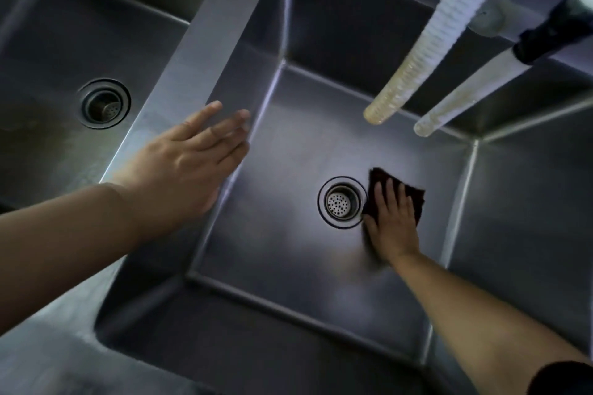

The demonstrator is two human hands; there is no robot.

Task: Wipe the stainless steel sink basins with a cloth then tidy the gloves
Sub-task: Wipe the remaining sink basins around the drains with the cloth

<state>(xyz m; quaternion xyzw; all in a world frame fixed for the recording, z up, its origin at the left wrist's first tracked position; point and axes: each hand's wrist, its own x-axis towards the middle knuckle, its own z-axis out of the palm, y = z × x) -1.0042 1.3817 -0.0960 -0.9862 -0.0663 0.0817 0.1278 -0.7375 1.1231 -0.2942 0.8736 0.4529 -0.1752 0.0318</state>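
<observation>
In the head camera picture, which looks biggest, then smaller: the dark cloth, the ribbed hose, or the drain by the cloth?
1. ribbed hose, though it hangs nearer the camera
2. and 3. dark cloth and drain look alike; the right hand hides part of the cloth.

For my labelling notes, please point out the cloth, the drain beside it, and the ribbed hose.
cloth (414, 194), head view, bare upper right corner.
drain (340, 202), head view, perforated strainer centre.
ribbed hose (426, 38), head view, mid-length.

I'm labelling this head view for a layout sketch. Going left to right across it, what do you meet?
Left basin's drain → left hand, fingers straight over the divider → middle basin's drain → right hand pressing the dark cloth flat on the basin floor. The two hoses hang above and overlap these, so I leave them out.
</observation>
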